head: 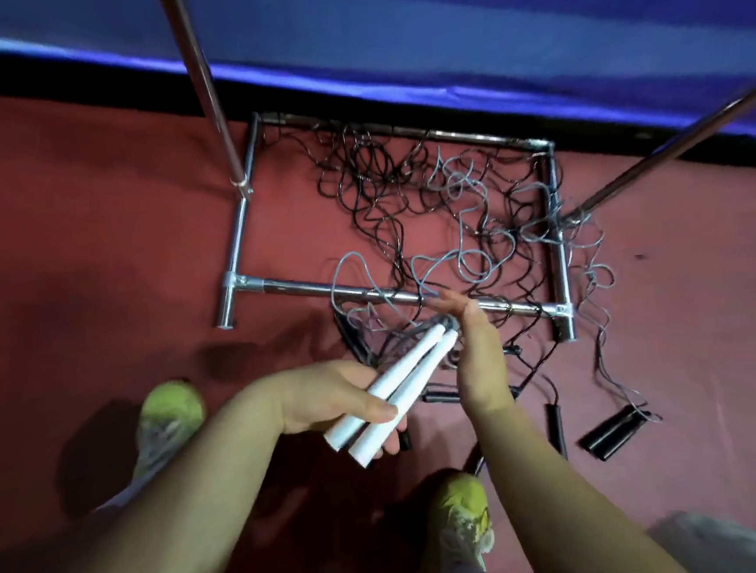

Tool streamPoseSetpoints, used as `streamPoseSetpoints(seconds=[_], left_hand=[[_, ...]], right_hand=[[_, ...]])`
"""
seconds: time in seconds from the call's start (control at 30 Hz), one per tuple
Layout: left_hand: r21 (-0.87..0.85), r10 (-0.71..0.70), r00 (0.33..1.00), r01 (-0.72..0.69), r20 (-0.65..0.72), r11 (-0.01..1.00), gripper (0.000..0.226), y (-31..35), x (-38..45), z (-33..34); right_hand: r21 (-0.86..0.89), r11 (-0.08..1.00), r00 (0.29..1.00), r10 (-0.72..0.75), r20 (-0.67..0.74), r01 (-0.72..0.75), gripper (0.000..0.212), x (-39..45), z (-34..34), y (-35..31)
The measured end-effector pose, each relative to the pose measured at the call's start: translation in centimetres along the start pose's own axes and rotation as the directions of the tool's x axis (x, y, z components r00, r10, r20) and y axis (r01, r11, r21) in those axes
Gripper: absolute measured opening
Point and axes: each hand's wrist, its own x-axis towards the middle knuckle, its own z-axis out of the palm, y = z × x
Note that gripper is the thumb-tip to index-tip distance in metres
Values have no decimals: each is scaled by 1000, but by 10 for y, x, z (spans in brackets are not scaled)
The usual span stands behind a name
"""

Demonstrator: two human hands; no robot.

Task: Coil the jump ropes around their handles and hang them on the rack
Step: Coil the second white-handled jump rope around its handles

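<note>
My left hand [331,400] grips two white jump-rope handles [390,390] side by side, their tips pointing up and right. A grey rope [464,251] leaves those tips and lies in loose loops on the floor inside the rack's base. My right hand [478,350] is held edge-on just right of the handle tips, fingers straight, touching the grey rope where it leaves the handles. Tangled black ropes [372,186] cover the floor within the base of the metal rack [294,289]. Black handles [613,435] lie on the floor at the right.
Two rack uprights rise toward me, the left upright [203,82] and the right upright [674,146]. A blue mat [436,30] runs along the far side. My yellow-green shoes, the left shoe [168,414] and the right shoe [465,516], stand on the red floor.
</note>
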Motion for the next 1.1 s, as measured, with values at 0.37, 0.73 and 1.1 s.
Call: streamPoseSetpoints(seconds=[0.37, 0.73, 1.1], left_hand=[[100, 115, 987, -126, 112, 987, 38, 67, -105, 96], [84, 174, 983, -168, -60, 982, 20, 79, -144, 152], [75, 224, 972, -219, -74, 973, 17, 92, -118, 152]], right_hand=[[-6, 953, 861, -271, 431, 303, 39, -90, -33, -165], [-246, 840, 799, -309, 516, 483, 55, -154, -60, -238], [-176, 917, 830, -226, 510, 357, 62, -127, -58, -206]])
